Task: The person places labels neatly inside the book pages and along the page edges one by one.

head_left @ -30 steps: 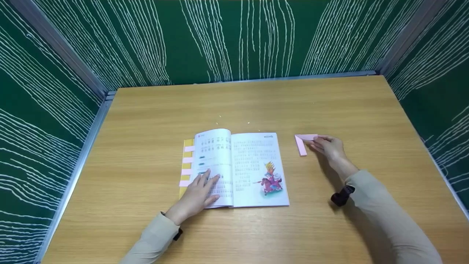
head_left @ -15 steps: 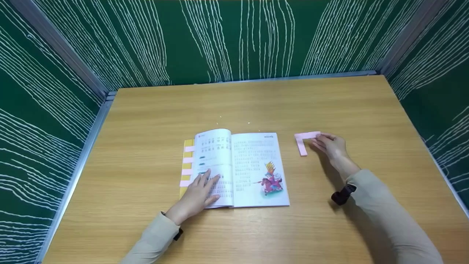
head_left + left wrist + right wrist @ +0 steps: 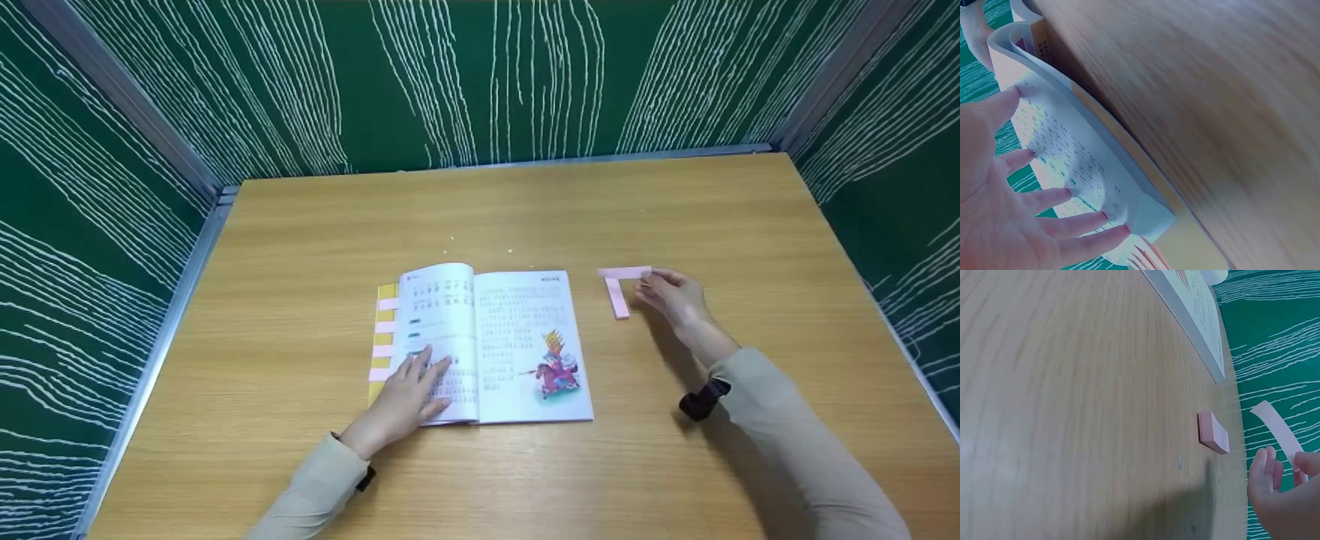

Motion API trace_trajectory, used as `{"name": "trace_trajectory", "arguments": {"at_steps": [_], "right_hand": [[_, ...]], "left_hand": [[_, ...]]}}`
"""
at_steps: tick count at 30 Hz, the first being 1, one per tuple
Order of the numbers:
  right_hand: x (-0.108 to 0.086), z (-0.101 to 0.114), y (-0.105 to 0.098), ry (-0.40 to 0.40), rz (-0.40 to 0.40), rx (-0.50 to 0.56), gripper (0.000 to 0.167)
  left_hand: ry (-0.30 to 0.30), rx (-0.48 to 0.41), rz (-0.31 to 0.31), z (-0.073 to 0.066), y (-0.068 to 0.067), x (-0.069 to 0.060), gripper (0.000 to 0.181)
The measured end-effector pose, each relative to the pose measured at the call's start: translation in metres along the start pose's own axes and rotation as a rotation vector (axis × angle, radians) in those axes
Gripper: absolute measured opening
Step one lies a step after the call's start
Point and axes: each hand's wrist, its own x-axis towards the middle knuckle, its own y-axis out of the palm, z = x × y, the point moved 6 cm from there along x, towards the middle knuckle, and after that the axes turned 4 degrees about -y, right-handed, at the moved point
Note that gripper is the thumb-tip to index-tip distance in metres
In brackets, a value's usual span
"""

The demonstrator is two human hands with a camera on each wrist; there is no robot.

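Slim, curved pink strip point(image 3: 1279, 428), shifted leftward, pinched by right hand point(image 3: 681, 304); left hand point(image 3: 401, 397) splayed on book point(image 3: 525, 315)

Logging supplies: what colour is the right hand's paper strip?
The strip is pink, clearest in the head view.

We've a wood-grain tbl point(image 3: 300, 247), lt. brown. On it we see an open bk point(image 3: 499, 322), pgs up, approx. mid-tbl; a narrow pink pad point(image 3: 617, 300), flat, just R of the bk, apart; & a few tiny white specks point(image 3: 510, 250) near the bk's far edge.
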Motion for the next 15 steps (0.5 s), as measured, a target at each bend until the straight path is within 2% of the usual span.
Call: {"name": "trace_trajectory", "arguments": {"at_steps": [6, 15], "right_hand": [[-0.0021, 0.0002, 0.0042, 0.003, 0.013, 0.003, 0.009], [-0.0049, 0.0004, 0.0085, -0.017, 0.056, 0.059, 0.015]], "left_hand": [[-0.013, -0.005, 0.009, 0.001, 0.0003, 0.0006, 0.059], [0.009, 0.0, -0.01, -0.0006, -0.0007, 0.0005, 0.059]]}}
